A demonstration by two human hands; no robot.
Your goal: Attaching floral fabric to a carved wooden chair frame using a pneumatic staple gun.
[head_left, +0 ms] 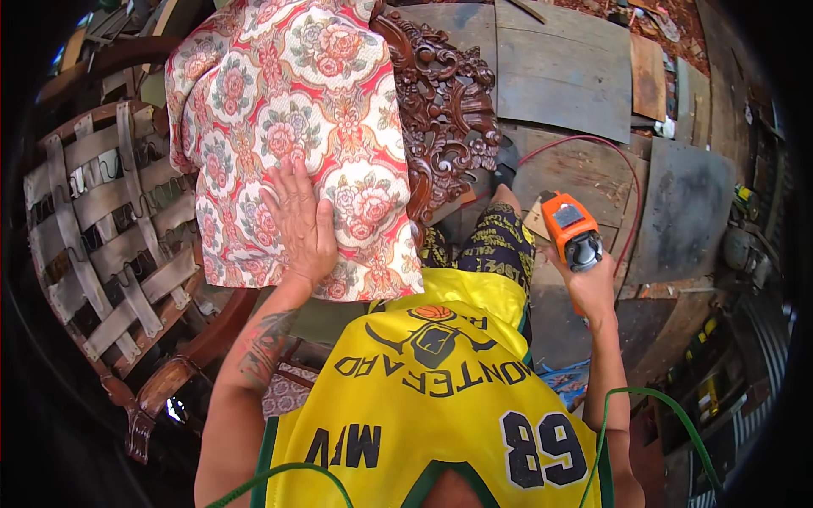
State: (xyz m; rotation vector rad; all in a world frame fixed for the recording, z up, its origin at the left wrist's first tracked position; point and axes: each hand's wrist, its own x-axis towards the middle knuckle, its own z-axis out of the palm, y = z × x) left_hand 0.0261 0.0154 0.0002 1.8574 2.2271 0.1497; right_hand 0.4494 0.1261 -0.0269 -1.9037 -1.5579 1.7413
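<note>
- Floral fabric (339, 118): spread directly ahead of me; it serves as the reference for all positions below.
- My left grip (301, 216): laid flat on the fabric's lower part, palm down, fingers extended, closed on nothing.
- My right grip (584, 284): well to the right of the fabric, wrapped round an orange tool (567, 218).
- Holding structure: the wooden frame (165, 381) left of the fabric carries crossed pale straps (110, 330), with dark wire springs among them.
- Carved dark wood (445, 110): against the fabric's right edge, partly covered by it.
- Red hose (637, 182): curves over the boards (559, 76) right of the fabric; I cannot make out whether it joins the tool.
- Concealed: whatever supports the fabric from beneath, and the tool's handle, behind my fingers.
- Cut off: the fabric's far end, at the upper edge of view.
- Indistinct: a grey rounded object (745, 252) far right of the fabric; kind undetermined.
</note>
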